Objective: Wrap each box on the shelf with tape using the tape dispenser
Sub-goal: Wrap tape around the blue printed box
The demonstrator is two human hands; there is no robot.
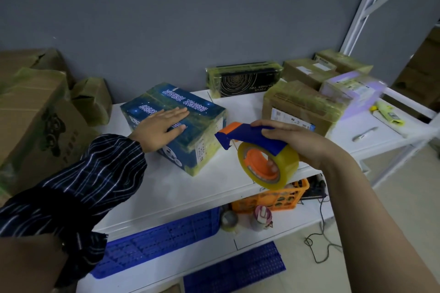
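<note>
Right hand [292, 143] grips the tape dispenser [259, 152] above the shelf [214, 188]. Left hand [159, 126] lies flat, fingers spread, on the blue box [190, 112].

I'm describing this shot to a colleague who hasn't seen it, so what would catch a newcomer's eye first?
First, the tape dispenser, blue and orange with a yellowish roll, held in the right hand at centre, just off the blue box's right end. Next, the blue box itself on the white shelf, with the left hand flat on top. Behind and to the right stand more boxes with tape already on them.
</note>
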